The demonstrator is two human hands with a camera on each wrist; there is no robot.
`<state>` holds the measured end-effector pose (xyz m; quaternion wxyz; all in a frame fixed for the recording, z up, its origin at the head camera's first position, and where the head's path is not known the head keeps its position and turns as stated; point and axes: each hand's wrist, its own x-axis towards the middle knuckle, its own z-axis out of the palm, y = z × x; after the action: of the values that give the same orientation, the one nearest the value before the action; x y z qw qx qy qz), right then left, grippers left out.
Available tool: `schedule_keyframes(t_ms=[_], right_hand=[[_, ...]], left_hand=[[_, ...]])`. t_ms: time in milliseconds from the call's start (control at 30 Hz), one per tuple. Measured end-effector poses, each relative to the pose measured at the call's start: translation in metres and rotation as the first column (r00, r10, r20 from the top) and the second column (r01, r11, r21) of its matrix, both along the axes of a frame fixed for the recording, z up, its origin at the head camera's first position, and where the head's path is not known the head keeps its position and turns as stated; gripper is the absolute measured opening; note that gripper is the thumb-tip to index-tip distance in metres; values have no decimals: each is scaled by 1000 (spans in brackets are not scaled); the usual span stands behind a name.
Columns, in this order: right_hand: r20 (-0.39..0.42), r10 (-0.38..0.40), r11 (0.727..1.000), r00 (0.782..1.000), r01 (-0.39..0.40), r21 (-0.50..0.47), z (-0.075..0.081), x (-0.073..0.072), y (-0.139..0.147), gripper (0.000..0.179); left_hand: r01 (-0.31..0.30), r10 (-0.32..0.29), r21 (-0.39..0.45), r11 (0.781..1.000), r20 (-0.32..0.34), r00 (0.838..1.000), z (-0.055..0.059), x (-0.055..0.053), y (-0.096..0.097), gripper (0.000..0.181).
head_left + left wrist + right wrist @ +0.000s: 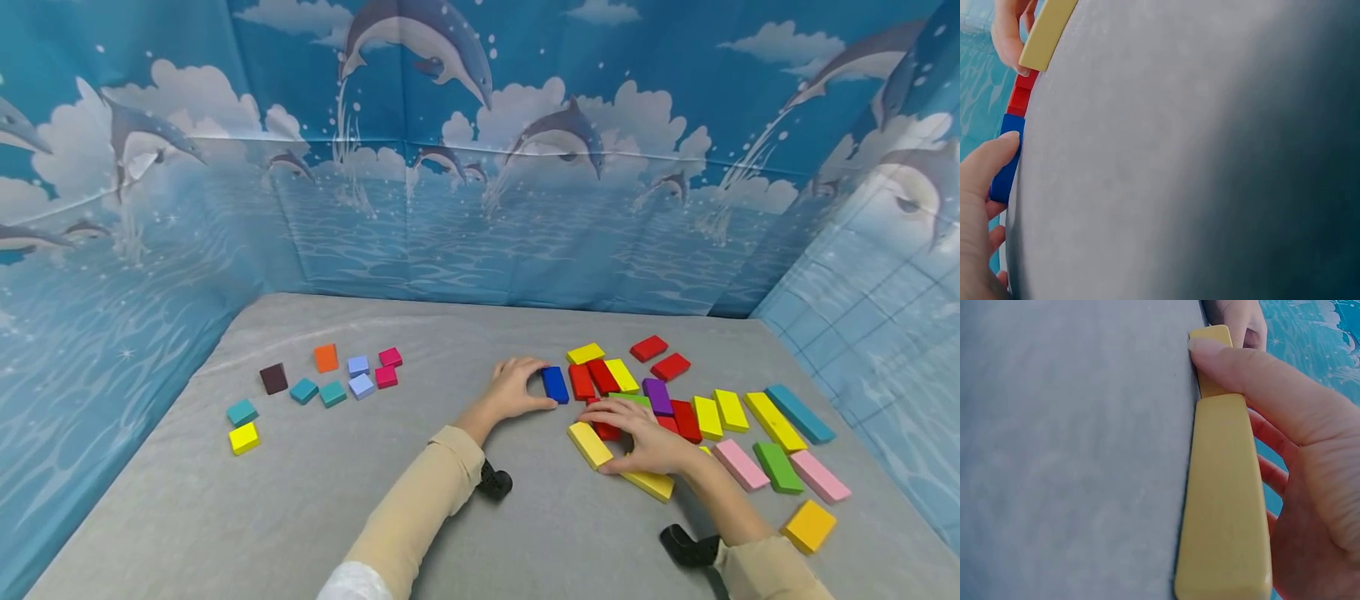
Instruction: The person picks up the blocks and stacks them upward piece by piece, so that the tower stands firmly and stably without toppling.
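My left hand (pixel 513 388) pinches a blue block (pixel 555 385) by its two ends. In the left wrist view the thumb presses one end of that blue block (pixel 1010 159) and fingers curl at the other. My right hand (pixel 641 435) grips a pale yellow block (pixel 589 446), thumb on its near end and fingers reaching to the far one. A longer yellow block (pixel 651 485) lies under the right hand; in the right wrist view this longer block (pixel 1225 500) stands in front of the gripped one. Red blocks (pixel 581 382) lie just right of the blue block.
Purple (pixel 657 396), green (pixel 777 467), pink (pixel 740 464) and teal (pixel 800 413) blocks spread over the right side of the grey table (pixel 450 333). Small teal cubes (pixel 332 394) and other small blocks lie at the left. A dolphin-print curtain (pixel 450 225) surrounds the table.
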<state>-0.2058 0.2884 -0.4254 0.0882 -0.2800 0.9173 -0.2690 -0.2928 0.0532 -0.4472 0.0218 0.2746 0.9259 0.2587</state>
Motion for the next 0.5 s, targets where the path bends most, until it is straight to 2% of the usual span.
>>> schedule_keyframes(t_ms=[233,500], right_hand=[[-17,-28,1000,999,28,2,0,0,-2,65],[-50,-139,990,989,137,-46,2,7,-18,66]], left_hand=[[2,-4,114,993,22,1000,-1,0,-4,63],[57,-74,268,962,53,996,2,7,-23,61]])
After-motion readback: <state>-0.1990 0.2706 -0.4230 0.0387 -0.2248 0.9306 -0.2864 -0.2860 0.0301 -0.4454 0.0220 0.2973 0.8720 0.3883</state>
